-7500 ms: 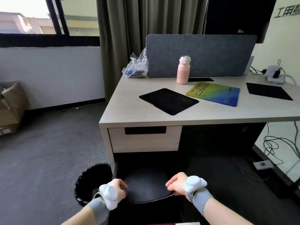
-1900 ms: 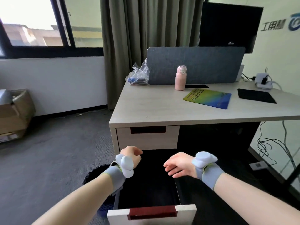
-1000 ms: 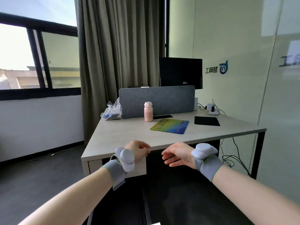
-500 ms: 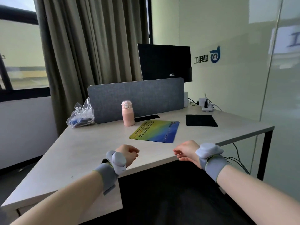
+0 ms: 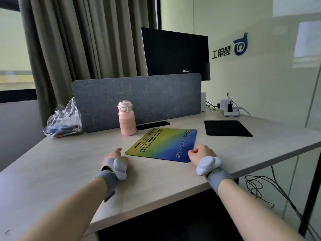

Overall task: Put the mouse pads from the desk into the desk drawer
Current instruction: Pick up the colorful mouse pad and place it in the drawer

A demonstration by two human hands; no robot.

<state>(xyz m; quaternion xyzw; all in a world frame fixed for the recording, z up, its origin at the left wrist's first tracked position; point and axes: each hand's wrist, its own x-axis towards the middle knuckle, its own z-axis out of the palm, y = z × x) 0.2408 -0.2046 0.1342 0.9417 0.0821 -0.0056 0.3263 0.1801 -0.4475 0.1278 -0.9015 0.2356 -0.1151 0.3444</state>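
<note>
A colourful yellow-to-blue mouse pad (image 5: pixel 165 146) lies flat on the pale wooden desk (image 5: pixel 69 167), in front of me. My left hand (image 5: pixel 116 158) rests on the desk just left of the pad's near left corner, fingers loosely apart and holding nothing. My right hand (image 5: pixel 199 153) sits at the pad's near right corner with its fingers curled over the edge; whether it pinches the pad is unclear. A black mouse pad (image 5: pixel 227 128) lies further right. A thin black strip (image 5: pixel 152 125) shows under the divider. The drawer is out of view.
A pink bottle (image 5: pixel 126 121) stands just behind the colourful pad. A grey felt divider (image 5: pixel 137 100) and a dark monitor (image 5: pixel 175 53) are at the back. A clear plastic bag (image 5: pixel 64 122) lies back left, a power strip (image 5: pixel 229 109) back right. Cables (image 5: pixel 260 186) hang beside the desk's right edge.
My view rose from the open drawer to the desktop. Both hands moved forward onto the desk, to the near corners of the colourful pad. The first black pad is gone from the desk.
</note>
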